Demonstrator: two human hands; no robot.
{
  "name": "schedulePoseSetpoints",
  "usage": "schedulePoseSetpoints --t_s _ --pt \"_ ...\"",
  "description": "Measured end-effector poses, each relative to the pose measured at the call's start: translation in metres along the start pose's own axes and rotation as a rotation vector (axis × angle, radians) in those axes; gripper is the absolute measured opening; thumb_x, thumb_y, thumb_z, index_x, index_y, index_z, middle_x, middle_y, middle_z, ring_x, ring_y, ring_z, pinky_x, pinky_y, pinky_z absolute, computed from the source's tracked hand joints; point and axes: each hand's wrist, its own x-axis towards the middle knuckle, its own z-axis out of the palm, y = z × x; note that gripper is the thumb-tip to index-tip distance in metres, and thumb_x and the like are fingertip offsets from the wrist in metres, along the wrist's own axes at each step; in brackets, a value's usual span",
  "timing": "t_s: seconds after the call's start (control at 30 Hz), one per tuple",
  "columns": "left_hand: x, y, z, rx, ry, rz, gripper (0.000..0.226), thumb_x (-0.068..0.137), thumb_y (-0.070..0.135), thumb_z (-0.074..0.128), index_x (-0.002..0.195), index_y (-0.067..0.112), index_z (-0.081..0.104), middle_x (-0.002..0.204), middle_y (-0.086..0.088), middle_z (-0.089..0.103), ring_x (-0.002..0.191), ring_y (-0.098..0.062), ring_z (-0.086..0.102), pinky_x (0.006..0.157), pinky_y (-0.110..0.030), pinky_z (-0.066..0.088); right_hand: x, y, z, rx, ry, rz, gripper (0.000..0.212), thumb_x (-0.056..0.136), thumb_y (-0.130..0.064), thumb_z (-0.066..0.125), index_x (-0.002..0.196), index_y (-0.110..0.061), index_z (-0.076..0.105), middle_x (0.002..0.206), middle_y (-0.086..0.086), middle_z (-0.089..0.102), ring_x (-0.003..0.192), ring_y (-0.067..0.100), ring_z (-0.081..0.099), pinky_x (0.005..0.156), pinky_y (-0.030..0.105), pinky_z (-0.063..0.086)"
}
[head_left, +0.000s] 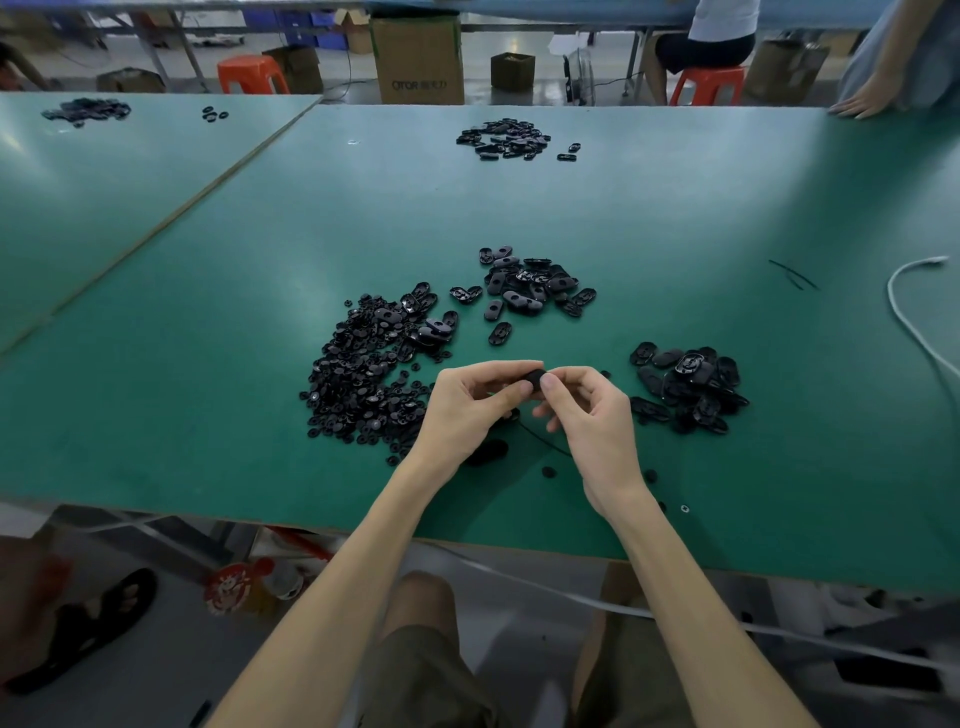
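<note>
1. A small black part (535, 385) is held between both hands, just above the green table (234, 270) and near its front edge
2. The left hand (467, 410) is curled round the part from the left, with thumb and forefinger closed on it
3. The right hand (587, 415) meets it from the right: the thumb tip is pressed onto the same part and the other fingers are bent loosely beneath
4. The step in hand is judged to be the seating of a round insert in an oval shell; whether 1 piece or 2 are held cannot be told, since most of it is covered by fingers
5. For a clean fit, the pieces should be squared up before any force is applied, and thumb pressure should be sent straight down rather than at a slant
6. Both forearms are brought in from the near edge and converge, with the wrists turned slightly inward so that the fingertips meet at the middle
7. Stock is kept within easy reach: a heap of small round pieces (358, 384) lies just left of the left hand, a heap of oval shells (530, 286) beyond the hands, and a right-hand heap (685, 387) near the right hand
</note>
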Motion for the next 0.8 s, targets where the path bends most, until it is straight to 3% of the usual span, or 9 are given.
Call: schedulePoseSetpoints --t_s 0.33,0.53,0.8 --pt "-0.0002 0.0009 -0.0002 -0.005 0.01 -0.009 0.025 0.093 0.004 0.072 0.11 0.022 0.08 0.1 -0.003 0.08 0.095 -0.019 0.076 0.078 -0.022 0.058 -0.0007 -0.0005 0.0003 -0.027 -0.011 -0.001 0.006 0.1 -0.016 0.069 0.095 -0.016 0.072 0.079 -0.006 0.075 0.071 0.005 0.067 0.063 0.02 0.053" --pt "0.0003 -0.0009 0.0015 0.06 0.049 0.013 0.03 0.092 -0.005 0.068 0.106 0.018 0.08 0.098 -0.001 0.08 0.094 -0.019 0.076 0.088 -0.028 0.06 -0.0007 -0.0003 0.0005 -0.072 -0.026 0.014 0.005 0.1 -0.016 0.07 0.095 -0.017 0.072 0.085 0.001 0.076 0.076 0.008 0.068 0.064 0.022 0.054" --pt "0.0007 -0.0006 0.0029 0.12 0.08 0.035 0.033 0.09 -0.008 0.066 0.1 0.019 0.081 0.096 0.002 0.08 0.087 -0.013 0.074 0.083 -0.024 0.059 -0.0004 -0.0005 0.0008 -0.093 -0.049 0.029 0.005 0.099 -0.015 0.071 0.095 -0.014 0.072 0.087 0.004 0.077 0.081 0.015 0.072 0.066 0.022 0.055"
